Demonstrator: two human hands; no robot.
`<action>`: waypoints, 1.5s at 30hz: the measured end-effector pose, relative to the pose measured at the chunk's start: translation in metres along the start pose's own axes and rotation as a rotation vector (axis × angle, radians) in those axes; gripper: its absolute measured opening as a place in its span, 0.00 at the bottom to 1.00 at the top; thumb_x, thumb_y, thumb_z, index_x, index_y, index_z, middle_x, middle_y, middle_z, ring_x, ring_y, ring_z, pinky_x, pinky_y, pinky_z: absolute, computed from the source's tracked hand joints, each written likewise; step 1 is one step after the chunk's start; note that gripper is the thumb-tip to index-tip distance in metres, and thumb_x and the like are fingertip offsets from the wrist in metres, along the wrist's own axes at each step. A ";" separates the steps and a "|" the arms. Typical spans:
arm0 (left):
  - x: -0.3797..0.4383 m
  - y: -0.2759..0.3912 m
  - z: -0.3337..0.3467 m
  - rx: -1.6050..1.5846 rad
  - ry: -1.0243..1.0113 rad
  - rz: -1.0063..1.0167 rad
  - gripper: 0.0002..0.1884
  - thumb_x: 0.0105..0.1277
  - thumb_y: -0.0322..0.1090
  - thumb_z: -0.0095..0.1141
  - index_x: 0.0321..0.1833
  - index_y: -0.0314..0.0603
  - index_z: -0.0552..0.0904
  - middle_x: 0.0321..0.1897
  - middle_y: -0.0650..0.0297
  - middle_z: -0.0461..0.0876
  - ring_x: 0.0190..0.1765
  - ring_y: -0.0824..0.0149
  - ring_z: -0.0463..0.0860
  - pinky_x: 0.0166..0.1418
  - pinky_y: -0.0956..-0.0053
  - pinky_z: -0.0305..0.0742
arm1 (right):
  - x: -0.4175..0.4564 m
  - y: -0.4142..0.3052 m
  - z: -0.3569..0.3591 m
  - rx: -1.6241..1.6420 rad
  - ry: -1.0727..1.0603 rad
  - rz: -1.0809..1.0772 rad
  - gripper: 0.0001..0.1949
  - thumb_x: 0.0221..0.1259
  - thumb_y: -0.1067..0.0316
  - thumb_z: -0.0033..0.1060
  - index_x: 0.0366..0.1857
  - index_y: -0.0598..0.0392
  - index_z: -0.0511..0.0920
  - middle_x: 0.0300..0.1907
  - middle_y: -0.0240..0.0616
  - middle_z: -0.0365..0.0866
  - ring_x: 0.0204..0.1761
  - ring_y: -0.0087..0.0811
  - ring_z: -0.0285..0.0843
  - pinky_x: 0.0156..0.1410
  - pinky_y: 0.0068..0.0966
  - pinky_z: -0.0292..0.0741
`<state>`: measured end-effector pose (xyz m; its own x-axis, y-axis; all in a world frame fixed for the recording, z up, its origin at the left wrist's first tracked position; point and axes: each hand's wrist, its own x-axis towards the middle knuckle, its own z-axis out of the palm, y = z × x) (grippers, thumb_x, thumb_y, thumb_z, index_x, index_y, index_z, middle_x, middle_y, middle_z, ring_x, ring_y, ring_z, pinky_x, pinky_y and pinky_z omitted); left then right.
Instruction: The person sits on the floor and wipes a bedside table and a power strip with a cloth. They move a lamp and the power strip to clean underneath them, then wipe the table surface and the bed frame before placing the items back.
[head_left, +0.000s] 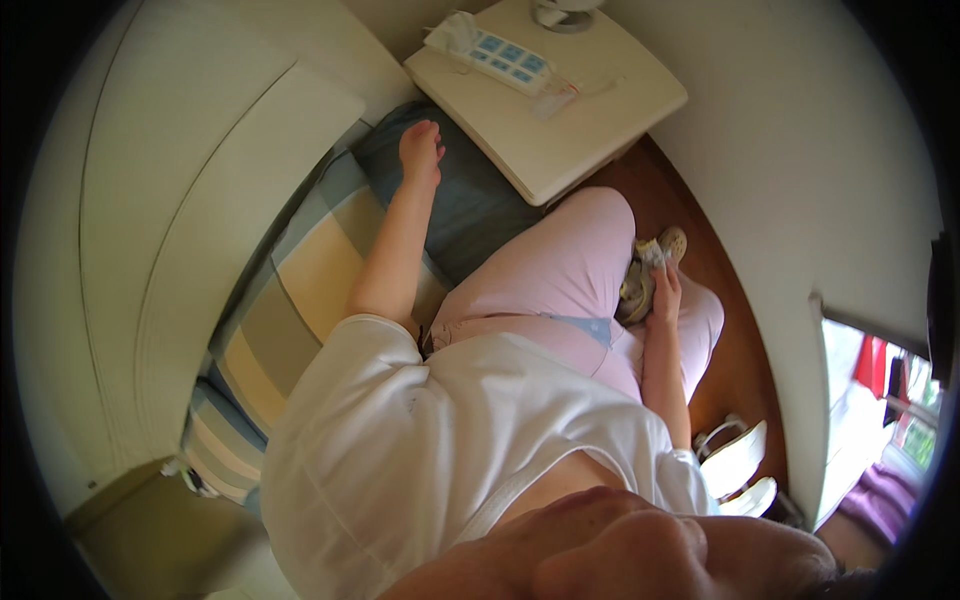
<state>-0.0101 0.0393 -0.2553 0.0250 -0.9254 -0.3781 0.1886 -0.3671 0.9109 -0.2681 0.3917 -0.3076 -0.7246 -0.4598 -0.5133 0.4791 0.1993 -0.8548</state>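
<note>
My left hand (422, 154) is raised over a dark grey-green pillow (472, 217), beside the white bedside table. Its fingers are loosely curled, and the inside of the palm is hidden. Beyond my bent knee in pink trousers (555, 255), my right hand (665, 296) is shut on a small crumpled whitish and yellow item (654, 252). That item is too small to identify. Close below it are beige clogs (637, 291), one with its sole (675, 241) showing.
On the bedside table (480, 127) lie a white power strip with blue sockets (510, 60) and a clear plastic bag (553, 100); a round-based device (566, 15) stands behind. Striped bedding (307, 277) lies left. White chair-like furniture (735, 461) stands right, on brown flooring (720, 375).
</note>
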 end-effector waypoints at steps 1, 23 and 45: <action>0.008 0.005 0.001 0.030 0.013 0.043 0.12 0.57 0.33 0.57 0.44 0.45 0.76 0.35 0.67 0.76 0.38 0.72 0.74 0.41 0.71 0.69 | 0.000 0.000 -0.001 -0.010 -0.001 0.001 0.19 0.55 0.71 0.51 0.52 0.61 0.73 0.45 0.35 0.77 0.45 0.26 0.74 0.50 0.21 0.71; -0.039 -0.085 -0.007 0.338 -0.341 0.111 0.17 0.62 0.34 0.56 0.51 0.36 0.72 0.39 0.62 0.78 0.41 0.72 0.77 0.40 0.79 0.72 | 0.012 0.019 -0.005 -0.131 0.047 -0.009 0.20 0.51 0.70 0.54 0.51 0.63 0.73 0.41 0.35 0.78 0.41 0.23 0.73 0.47 0.18 0.69; -0.061 -0.106 0.007 1.265 -0.106 0.978 0.13 0.55 0.38 0.53 0.38 0.36 0.76 0.36 0.51 0.73 0.42 0.46 0.71 0.44 0.54 0.68 | -0.023 -0.003 -0.031 0.349 0.150 0.183 0.12 0.55 0.72 0.48 0.43 0.60 0.75 0.34 0.38 0.80 0.33 0.31 0.79 0.38 0.27 0.77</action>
<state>-0.0387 0.1342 -0.3271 -0.4323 -0.8230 0.3685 -0.7555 0.5537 0.3501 -0.2684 0.4283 -0.2956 -0.6637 -0.3077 -0.6818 0.7270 -0.0509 -0.6847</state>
